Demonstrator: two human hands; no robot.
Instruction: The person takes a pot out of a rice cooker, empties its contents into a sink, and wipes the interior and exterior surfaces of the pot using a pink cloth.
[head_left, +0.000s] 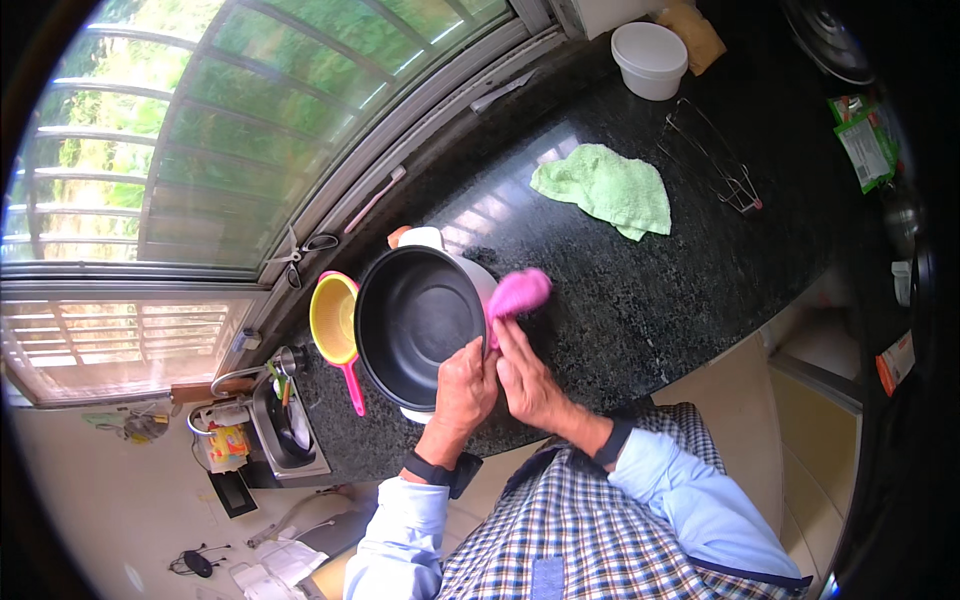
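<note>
A deep pot (420, 322) with a black interior and a white outer side is tilted so that I see into it; inside it is bare. My left hand (463, 388) grips its near rim, the thumb along the edge. Against the pot's outer right side my right hand (529, 384) presses a pink cloth (520, 293), its fingers stretched over it. Part of the cloth hangs beyond the fingertips and is slightly blurred. White parts stick out above and below the pot; what they belong to is unclear. A yellow strainer (334, 315) with a pink handle lies just left of it.
On the dark stone counter (600, 315) lie a light green cloth (607, 187) and a wire rack (724, 176). A white lidded tub (651, 64) stands farther back. Scissors (295, 257) and a toothbrush (375, 199) rest along the window sill. The sink (285, 435) is at the left.
</note>
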